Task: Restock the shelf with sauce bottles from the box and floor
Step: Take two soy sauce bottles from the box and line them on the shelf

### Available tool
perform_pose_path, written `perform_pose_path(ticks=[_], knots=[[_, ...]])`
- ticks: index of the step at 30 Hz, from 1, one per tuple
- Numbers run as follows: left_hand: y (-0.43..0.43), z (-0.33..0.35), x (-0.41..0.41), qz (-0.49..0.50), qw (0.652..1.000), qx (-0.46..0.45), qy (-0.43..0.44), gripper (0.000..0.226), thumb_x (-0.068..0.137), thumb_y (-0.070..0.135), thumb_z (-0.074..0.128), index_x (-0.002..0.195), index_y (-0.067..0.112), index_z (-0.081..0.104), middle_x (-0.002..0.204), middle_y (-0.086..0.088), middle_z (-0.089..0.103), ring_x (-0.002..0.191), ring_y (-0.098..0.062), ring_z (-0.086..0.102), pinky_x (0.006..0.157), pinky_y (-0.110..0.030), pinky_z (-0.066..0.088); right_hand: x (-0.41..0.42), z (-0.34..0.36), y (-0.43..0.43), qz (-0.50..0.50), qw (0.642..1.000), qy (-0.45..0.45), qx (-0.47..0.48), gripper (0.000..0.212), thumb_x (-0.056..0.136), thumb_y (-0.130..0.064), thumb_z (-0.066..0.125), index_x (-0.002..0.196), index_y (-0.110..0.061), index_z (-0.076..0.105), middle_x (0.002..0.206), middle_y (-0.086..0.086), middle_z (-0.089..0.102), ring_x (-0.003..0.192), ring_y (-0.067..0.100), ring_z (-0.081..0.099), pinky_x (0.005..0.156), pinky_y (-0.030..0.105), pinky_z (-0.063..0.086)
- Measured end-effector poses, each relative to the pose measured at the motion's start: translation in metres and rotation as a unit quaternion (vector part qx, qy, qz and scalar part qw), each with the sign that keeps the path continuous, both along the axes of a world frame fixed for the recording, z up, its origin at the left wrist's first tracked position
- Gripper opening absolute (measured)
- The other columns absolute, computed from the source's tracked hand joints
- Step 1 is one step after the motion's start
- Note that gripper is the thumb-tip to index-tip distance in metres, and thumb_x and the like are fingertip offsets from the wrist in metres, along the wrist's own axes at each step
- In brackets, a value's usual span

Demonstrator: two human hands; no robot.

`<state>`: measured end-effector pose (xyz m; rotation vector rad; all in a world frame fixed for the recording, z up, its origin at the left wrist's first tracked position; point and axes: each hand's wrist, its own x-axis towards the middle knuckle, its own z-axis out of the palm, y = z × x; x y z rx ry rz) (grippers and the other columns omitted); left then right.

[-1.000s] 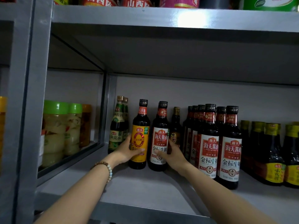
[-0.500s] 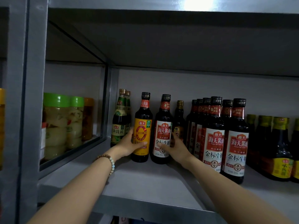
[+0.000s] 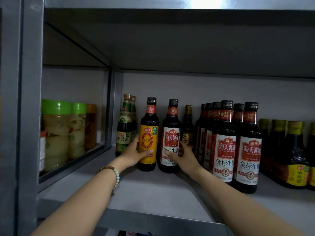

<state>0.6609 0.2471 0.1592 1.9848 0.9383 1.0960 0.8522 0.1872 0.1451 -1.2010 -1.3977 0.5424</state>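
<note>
On the grey shelf board (image 3: 153, 193) stand two dark sauce bottles side by side. My left hand (image 3: 134, 153) grips the yellow-labelled bottle (image 3: 148, 133) from its left, thumb across the label. My right hand (image 3: 183, 155) holds the red-and-white-labelled bottle (image 3: 170, 135) from its right side, thumb on the label front. Both bottles are upright on the board. Behind them are green-labelled bottles (image 3: 125, 126) and a gold-capped bottle (image 3: 188, 126).
A block of several identical red-and-white soy sauce bottles (image 3: 238, 147) fills the shelf right of my right hand, then yellow-labelled bottles (image 3: 294, 154) at the far right. Green-lidded pickle jars (image 3: 57, 133) sit in the left bay behind a metal upright (image 3: 110, 106).
Both bottles have been pushed a little further back on the shelf, and the view has tilted down. My grips on them are unchanged.
</note>
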Motion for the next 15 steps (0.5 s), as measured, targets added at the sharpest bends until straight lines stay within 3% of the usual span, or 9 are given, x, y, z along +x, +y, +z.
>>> perform_pose_path(ticks=[5,10,15], knots=[[-0.001,0.000,0.002,0.023,1.000,0.013,0.007,0.082,0.080,0.032,0.069,0.145,0.022,0.020,0.146,-0.003,0.039,0.132,-0.023,0.041,0.102,-0.036,0.036,0.000,-0.001,-0.007,-0.014,1.000,0.005,-0.025,0.062,0.083,-0.021,0.070,0.137,-0.014,0.039,0.131,0.001,0.056,0.118,0.015,0.054,0.097,0.032,0.046],[-0.022,0.012,-0.004,0.108,0.992,0.035,-0.059,0.074,0.082,0.039,0.066,0.143,0.020,0.030,0.146,-0.004,0.039,0.131,-0.024,0.040,0.100,-0.038,0.038,-0.001,0.003,-0.029,-0.036,0.994,-0.043,-0.092,0.057,0.087,-0.027,0.066,0.136,-0.013,0.041,0.139,0.003,0.051,0.126,0.020,0.049,0.102,0.032,0.042],[-0.061,0.015,-0.015,0.104,0.991,0.084,0.012,0.053,0.087,0.039,0.061,0.134,0.023,0.042,0.143,-0.002,0.042,0.131,-0.021,0.038,0.096,-0.030,0.035,0.002,0.020,-0.070,-0.016,0.973,-0.150,-0.177,0.057,0.090,-0.028,0.062,0.138,-0.011,0.038,0.140,0.004,0.047,0.122,0.019,0.050,0.095,0.024,0.041]])
